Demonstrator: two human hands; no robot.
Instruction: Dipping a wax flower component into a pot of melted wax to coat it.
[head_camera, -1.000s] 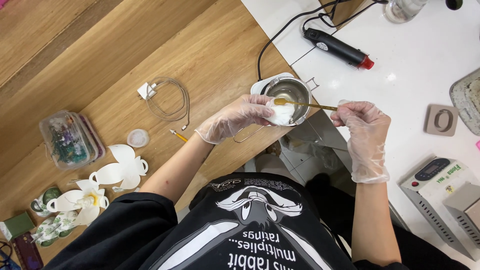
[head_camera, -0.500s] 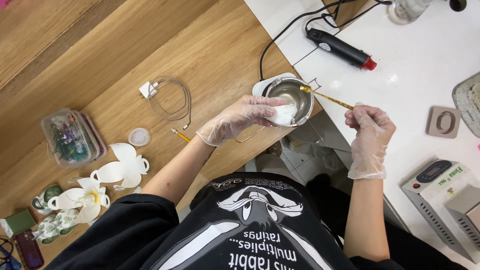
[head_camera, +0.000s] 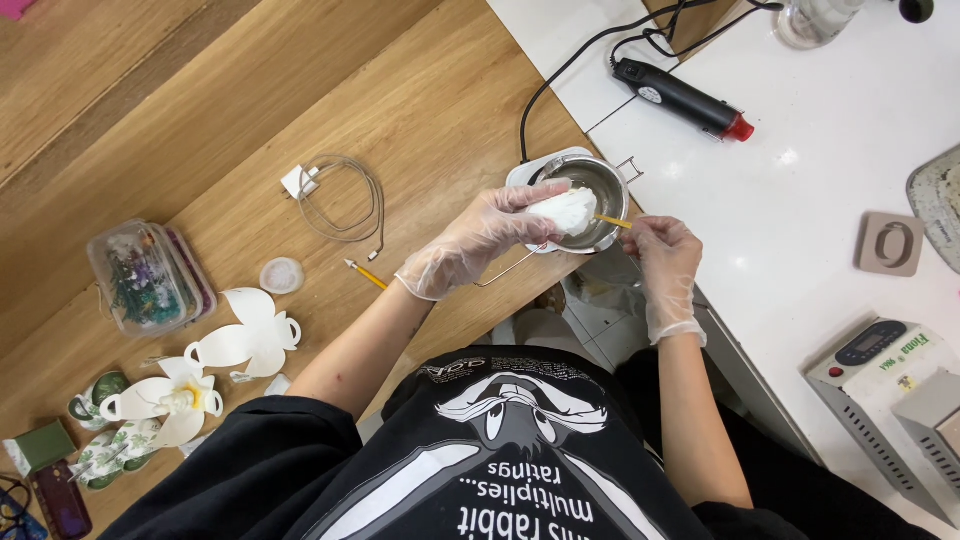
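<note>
The left hand, gloved in clear plastic, is closed around a wad of white tissue and presses it over the near rim of a small steel melting pot. The right hand, also gloved, pinches the handle end of a thin golden spoon between thumb and fingers; the spoon's bowl end is buried in the tissue and cannot be seen. Both hands meet just above the pot, at the seam where the wooden bench meets the white bench.

The pot sits on a white warming base at that seam, its wire handle pointing back toward the person. Its inside looks shiny and nearly empty, though whether a film of liquid remains is hard to tell. Judging by this, the spoon is being wiped with the tissue, and the wiping appears to be mid-stroke: the tissue looks mostly white, and only the handle shows.

Toward the far edge of the white bench lies a black heat gun with a red tip, its cord trailing off. On the wooden bench, near its left edge, lie paper flower cutouts, a clear box of dried sprigs, a small round lid and a coiled white cable, all untouched and well apart from the hands.
</note>
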